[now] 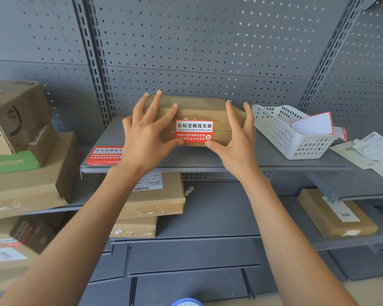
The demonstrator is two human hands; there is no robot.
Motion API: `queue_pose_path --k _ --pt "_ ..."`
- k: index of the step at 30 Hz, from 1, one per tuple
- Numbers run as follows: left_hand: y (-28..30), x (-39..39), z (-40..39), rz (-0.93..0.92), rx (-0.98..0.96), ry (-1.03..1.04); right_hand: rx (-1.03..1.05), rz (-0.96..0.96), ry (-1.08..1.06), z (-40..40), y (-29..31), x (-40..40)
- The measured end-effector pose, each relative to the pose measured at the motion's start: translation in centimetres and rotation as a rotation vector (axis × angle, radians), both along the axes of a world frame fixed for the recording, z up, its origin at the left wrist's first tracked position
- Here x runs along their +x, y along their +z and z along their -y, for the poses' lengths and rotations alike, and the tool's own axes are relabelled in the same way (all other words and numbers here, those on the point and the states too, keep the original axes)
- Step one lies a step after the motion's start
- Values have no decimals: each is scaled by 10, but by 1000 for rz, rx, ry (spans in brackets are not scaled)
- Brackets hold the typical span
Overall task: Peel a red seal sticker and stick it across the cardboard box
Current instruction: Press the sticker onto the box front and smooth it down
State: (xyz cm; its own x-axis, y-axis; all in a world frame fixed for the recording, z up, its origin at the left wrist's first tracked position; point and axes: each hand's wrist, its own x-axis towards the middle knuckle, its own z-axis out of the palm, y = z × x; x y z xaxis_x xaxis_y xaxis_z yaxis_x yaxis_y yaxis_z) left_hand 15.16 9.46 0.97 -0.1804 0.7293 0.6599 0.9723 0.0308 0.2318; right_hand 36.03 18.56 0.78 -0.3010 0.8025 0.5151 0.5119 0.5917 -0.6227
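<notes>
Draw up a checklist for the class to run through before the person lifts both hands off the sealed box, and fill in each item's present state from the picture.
1. Red seal sticker bridges the seam on the cardboard box: ok, the seam line runs under its middle.
2. Sticker sits straight: ok, its edges run level with the box front.
3. Lower corners pressed down: cannot tell, the left hand and right hand have thumbs covering them.
4. Box sits steady on the shelf: ok, it rests flat with both hands bracing it.
5. Spare stickers within reach: ok, stacked at the shelf's left front.
6. Backing paper binned in the white basket: ok, peeled sheets lie inside.
</notes>
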Motion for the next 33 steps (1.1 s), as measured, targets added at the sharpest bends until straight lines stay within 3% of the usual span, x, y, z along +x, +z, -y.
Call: queue_pose_path --k 33 --pt "27 10 -11 20 112 51 -12 -21 43 -6 29 0"
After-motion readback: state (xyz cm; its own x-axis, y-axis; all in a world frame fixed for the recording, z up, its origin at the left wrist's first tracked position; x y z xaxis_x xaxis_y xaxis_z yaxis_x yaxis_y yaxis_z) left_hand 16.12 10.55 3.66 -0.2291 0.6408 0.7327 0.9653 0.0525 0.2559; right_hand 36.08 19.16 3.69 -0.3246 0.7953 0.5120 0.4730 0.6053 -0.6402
